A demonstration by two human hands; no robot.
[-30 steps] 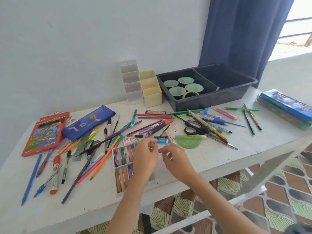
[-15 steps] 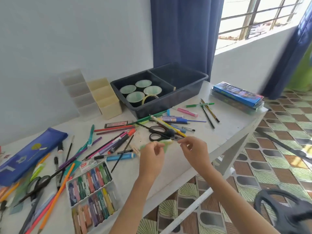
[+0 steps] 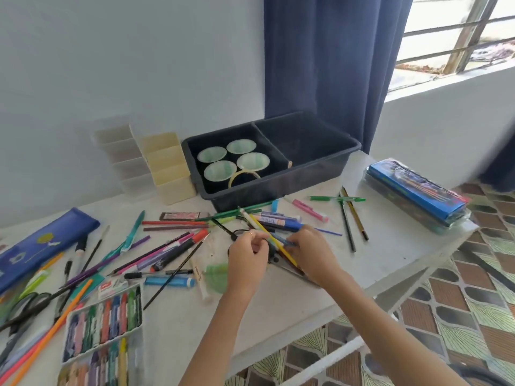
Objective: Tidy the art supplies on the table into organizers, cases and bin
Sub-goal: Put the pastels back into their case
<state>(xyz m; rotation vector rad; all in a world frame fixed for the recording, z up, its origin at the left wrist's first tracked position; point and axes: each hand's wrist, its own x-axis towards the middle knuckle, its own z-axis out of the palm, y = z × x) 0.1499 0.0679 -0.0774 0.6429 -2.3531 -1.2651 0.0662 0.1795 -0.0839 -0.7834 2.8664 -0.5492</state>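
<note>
The fingers (image 3: pixel 296 242) of your right hand (image 3: pixel 313 256) are curled round a slim yellow pencil (image 3: pixel 269 235) and a thin blue pen (image 3: pixel 281 240). They hold both slanted just over the heap at the middle of the frame. The fingers (image 3: pixel 257 243) of your left hand (image 3: pixel 245 259) are bent, with their tips against the same bundle; whether they grip it cannot be told. Directly beneath your hands lies a pair of black scissors (image 3: pixel 274 257), and a translucent green protractor (image 3: pixel 216 277) lies just left of your left wrist. Just above your hands, a blue marker with a white label (image 3: pixel 278 221) rests among loose pens on the white worktop (image 3: pixel 390 252).

Further up stands a dark divided plastic bin (image 3: pixel 264 190); its left compartment holds four pale green round cups (image 3: pixel 221 170). Touching the bin's left side is a cream stepped organizer (image 3: pixel 170 168), with a clear stepped organizer (image 3: pixel 122 157) beside that. A blue fabric pencil case (image 3: pixel 44 243) lies at the left edge, and an open tray of coloured pastels (image 3: pixel 103 321) at the lower left.
</note>
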